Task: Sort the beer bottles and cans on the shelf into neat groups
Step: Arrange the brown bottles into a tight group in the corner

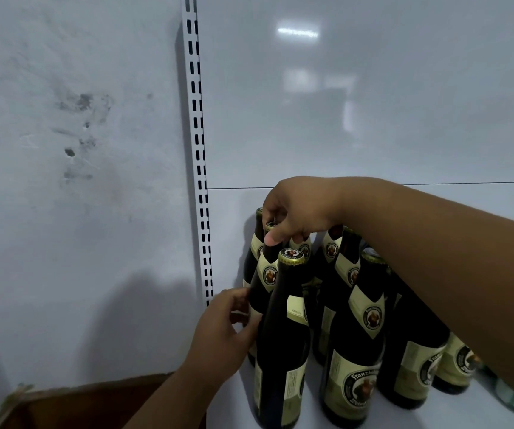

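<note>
The front bottle [282, 342] stands beside the left hand [221, 332] gripping a middle bottle [263, 274], its neck pinched by the right hand [296, 212].

A shop — slotted white shelving upright [199, 156], glossy back panel [358, 103], rows of identical beer bottles [355, 345].

Single head view, wide-angle, looking forward and slightly down from behind and above both hands. Close range: forearms enter from the bottom and right edges. Left hand [223, 329] sits low centre, right hand [296, 212] above it and further forward. Bottles [283, 335] between and right of the hands fill the lower centre-right. Wall [73, 150] beyond the left hand fills the left half. No second view.
</note>
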Demonstrator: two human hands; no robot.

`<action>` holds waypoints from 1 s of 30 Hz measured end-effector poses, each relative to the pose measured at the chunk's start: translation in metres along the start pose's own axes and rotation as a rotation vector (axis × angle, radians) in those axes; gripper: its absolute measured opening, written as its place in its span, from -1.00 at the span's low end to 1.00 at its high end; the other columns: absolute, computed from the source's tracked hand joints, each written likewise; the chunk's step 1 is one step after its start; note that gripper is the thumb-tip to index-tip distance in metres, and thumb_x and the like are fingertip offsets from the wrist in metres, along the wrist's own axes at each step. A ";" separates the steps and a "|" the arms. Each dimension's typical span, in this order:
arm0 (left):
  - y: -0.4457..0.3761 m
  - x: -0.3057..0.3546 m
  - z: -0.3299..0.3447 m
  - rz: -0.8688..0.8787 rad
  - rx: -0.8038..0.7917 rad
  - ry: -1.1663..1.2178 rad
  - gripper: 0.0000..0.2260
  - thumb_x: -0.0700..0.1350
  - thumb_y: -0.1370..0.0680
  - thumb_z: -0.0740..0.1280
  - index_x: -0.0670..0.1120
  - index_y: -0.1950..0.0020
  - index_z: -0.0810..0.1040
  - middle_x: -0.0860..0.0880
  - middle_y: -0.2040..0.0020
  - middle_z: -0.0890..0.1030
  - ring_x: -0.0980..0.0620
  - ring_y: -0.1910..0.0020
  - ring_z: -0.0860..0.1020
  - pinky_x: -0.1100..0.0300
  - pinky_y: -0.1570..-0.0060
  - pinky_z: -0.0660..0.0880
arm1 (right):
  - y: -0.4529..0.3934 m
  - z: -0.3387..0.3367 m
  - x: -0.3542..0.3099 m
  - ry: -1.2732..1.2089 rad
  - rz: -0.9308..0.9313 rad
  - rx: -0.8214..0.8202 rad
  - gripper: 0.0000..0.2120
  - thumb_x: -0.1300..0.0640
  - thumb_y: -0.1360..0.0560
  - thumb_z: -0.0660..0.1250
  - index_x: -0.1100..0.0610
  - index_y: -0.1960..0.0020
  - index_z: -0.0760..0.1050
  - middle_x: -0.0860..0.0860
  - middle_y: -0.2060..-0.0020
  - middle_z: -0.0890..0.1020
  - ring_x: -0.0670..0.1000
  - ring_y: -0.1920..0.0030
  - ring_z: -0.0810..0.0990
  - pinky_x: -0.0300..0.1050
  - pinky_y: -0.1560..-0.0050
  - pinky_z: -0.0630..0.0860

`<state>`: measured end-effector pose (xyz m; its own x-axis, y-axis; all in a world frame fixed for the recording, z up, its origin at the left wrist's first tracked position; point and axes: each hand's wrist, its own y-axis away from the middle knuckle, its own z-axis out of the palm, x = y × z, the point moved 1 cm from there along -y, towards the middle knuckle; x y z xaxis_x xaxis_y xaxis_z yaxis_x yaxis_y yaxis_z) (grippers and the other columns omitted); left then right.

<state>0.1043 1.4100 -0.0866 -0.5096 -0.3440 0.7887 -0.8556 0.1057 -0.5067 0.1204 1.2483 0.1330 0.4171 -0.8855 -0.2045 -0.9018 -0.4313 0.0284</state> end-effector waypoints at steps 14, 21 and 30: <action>0.054 0.044 -0.003 -0.057 0.197 0.092 -0.90 0.02 -0.58 0.26 0.08 -0.01 0.55 0.11 0.11 0.63 0.11 0.08 0.61 0.17 0.06 0.57 | 0.049 -0.009 -0.009 -0.073 -0.124 0.110 -0.77 -0.17 -0.52 0.33 -0.03 -0.03 0.53 -0.05 0.24 0.65 -0.05 0.27 0.61 -0.18 0.27 0.47; 0.085 0.071 0.020 -0.221 0.221 -0.051 -0.41 0.02 -0.27 0.64 0.22 -0.17 0.42 0.23 -0.07 0.58 0.30 -0.04 0.56 0.32 0.02 0.51 | 0.073 0.009 -0.011 0.008 -0.277 0.003 -0.87 -0.05 -0.52 0.39 -0.02 -0.02 0.57 -0.04 0.24 0.68 -0.13 0.29 0.66 -0.03 0.11 0.64; 0.088 0.077 0.049 -0.197 0.274 -0.120 -0.37 -0.04 -0.39 0.57 0.32 -0.29 0.31 0.29 -0.15 0.40 0.35 -0.14 0.44 0.45 -0.04 0.42 | 0.073 0.021 -0.013 0.289 -0.241 0.157 -0.65 -0.14 -0.56 0.27 0.16 0.09 0.53 0.07 0.22 0.65 0.06 0.19 0.61 -0.10 0.22 0.47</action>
<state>-0.0061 1.3472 -0.0879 -0.3089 -0.4413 0.8425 -0.8720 -0.2223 -0.4362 0.0468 1.2315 0.1168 0.6132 -0.7840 0.0967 -0.7712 -0.6207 -0.1415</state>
